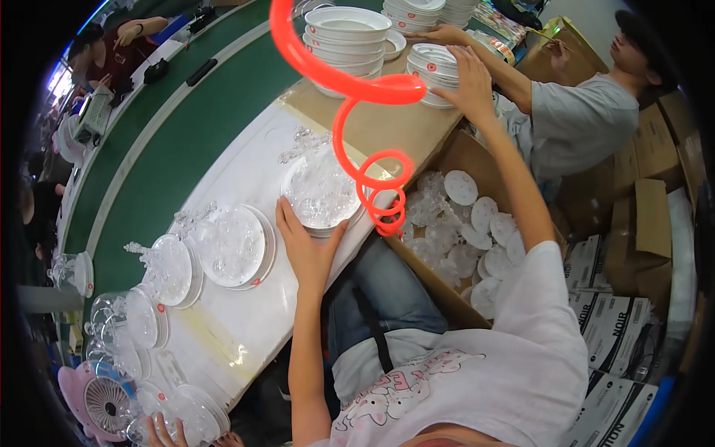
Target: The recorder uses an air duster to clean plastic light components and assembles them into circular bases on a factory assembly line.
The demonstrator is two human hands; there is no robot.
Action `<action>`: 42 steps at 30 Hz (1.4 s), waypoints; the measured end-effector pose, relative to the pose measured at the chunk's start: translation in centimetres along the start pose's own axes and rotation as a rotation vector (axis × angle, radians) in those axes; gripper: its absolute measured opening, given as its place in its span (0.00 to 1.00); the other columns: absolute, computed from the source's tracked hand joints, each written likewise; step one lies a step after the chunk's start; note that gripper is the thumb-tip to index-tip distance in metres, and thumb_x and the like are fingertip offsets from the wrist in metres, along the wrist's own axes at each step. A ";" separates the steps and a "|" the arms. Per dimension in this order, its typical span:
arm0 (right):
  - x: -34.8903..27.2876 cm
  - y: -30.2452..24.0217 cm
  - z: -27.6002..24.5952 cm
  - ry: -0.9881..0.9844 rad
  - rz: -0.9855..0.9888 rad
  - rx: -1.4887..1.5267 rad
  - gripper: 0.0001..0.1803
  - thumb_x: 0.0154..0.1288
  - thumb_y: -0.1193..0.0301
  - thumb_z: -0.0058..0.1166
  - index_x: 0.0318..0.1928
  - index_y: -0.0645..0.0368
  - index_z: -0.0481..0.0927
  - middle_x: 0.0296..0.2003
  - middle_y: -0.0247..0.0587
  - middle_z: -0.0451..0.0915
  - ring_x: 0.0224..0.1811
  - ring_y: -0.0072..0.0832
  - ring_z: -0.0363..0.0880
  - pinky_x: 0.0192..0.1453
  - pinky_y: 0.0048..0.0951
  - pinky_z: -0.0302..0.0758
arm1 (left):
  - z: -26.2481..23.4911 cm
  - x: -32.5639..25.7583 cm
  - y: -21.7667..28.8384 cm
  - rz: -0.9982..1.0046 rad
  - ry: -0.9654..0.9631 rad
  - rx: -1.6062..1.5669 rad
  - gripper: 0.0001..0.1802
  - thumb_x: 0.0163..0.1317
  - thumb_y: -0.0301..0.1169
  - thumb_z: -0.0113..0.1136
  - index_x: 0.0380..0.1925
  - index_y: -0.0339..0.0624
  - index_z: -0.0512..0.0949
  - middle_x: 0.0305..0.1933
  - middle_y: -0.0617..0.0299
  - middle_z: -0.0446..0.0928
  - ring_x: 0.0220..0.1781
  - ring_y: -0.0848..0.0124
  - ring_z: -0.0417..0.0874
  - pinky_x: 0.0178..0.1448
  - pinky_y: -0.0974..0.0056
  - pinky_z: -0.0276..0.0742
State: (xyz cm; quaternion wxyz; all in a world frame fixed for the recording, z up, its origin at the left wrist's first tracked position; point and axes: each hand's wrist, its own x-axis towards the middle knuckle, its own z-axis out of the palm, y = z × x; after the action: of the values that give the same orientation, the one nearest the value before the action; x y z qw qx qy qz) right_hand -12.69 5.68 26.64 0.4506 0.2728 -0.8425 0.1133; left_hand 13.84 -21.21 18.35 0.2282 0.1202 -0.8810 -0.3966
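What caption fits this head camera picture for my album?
Left hand steadies a clear plastic dish; right hand reaches a stack of white plates.

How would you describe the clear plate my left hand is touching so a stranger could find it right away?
On the white worktop beside the green conveyor belt, find the orange coiled hose hanging down. The clear plastic plate lies just left of its lower loops, the left hand cupping its near edge. Its neighbours lie untouched farther left.

Long green conveyor belt (175,127) runs diagonally through room, white worktable (246,298) alongside. Stacked brown cardboard boxes (655,201) at right. Small pink fan (104,402) at lower left. Bright daylight in far upper-left corner.
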 end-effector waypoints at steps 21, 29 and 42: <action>3.3 0.6 2.4 -1.303 0.388 0.684 0.26 0.43 0.58 0.64 0.40 0.62 0.77 0.36 0.39 0.79 0.37 0.25 0.77 0.42 0.26 0.73 | -0.2 0.0 -0.3 -0.015 -0.018 0.006 0.55 0.41 0.45 0.70 0.62 0.30 0.48 0.65 0.41 0.49 0.67 0.48 0.53 0.66 0.57 0.54; 3.4 -3.3 3.4 -1.617 0.619 0.830 0.36 0.42 0.62 0.65 0.55 0.57 0.69 0.48 0.43 0.75 0.46 0.31 0.75 0.50 0.30 0.71 | 0.2 0.0 -0.6 0.004 -0.019 -0.006 0.55 0.41 0.46 0.70 0.62 0.30 0.49 0.65 0.40 0.49 0.67 0.48 0.53 0.66 0.56 0.54; 1.0 -5.3 2.6 -1.254 0.398 0.978 0.30 0.44 0.64 0.63 0.51 0.59 0.72 0.45 0.39 0.76 0.47 0.27 0.73 0.52 0.25 0.67 | 0.0 -0.1 0.0 0.008 -0.008 -0.003 0.55 0.41 0.45 0.70 0.61 0.28 0.49 0.64 0.39 0.50 0.66 0.47 0.54 0.65 0.56 0.55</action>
State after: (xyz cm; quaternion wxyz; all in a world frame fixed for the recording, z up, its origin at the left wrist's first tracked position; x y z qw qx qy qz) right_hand -11.98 -0.16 25.73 -0.3027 0.2965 -0.8259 0.3719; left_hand 13.87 -21.15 18.31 0.2264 0.1149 -0.8819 -0.3973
